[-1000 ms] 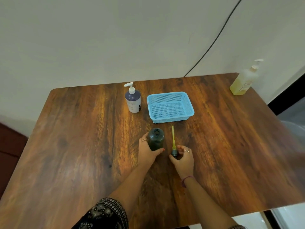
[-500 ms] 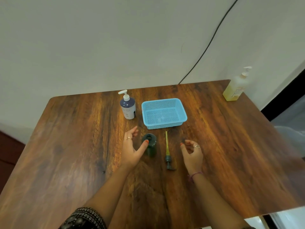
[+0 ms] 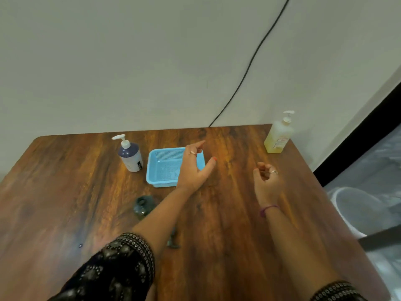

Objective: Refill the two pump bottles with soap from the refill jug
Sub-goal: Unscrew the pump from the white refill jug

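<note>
A dark green bottle [image 3: 142, 207] stands uncapped on the wooden table [image 3: 65, 192], left of my left forearm. Its pump head [image 3: 173, 243] lies on the table, mostly hidden under that forearm. A dark blue pump bottle [image 3: 130, 154] stands at the back left. At the back right corner stands a yellow pump bottle [image 3: 278, 134]. My left hand [image 3: 195, 168] hovers over the right side of the blue basket [image 3: 161, 168], fingers spread, holding nothing. My right hand [image 3: 265, 181] is raised to its right, fingers loosely curled, empty.
A black cable [image 3: 249, 66] runs down the wall to the table's back edge. A white bucket [image 3: 364, 209] stands on the floor past the table's right edge.
Both hands have let go of the green bottle and its pump and moved up and to the right. The view has swung right and up.
</note>
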The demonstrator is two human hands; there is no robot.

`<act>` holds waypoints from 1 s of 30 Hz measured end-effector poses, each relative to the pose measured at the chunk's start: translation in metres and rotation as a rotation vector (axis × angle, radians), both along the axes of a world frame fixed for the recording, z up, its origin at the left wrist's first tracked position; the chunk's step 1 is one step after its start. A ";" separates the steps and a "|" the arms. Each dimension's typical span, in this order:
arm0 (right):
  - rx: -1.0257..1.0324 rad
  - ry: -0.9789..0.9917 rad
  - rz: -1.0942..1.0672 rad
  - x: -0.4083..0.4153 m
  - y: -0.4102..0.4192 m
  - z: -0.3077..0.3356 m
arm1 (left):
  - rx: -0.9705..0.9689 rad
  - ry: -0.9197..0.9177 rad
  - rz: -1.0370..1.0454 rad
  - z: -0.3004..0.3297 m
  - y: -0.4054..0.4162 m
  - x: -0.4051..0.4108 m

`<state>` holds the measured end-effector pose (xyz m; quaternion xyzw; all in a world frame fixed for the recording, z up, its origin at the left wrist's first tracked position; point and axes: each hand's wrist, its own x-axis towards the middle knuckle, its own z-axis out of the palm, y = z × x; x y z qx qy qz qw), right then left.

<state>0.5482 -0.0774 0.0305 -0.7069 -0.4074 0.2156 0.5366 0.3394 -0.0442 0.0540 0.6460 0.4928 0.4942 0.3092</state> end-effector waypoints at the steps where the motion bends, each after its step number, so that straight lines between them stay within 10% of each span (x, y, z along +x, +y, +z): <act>1: -0.003 -0.016 -0.002 0.016 0.005 0.004 | 0.002 -0.004 -0.004 0.001 0.007 0.018; 30: -0.106 -0.069 0.226 0.213 0.220 0.010 | -0.492 0.288 -0.245 -0.055 0.228 0.303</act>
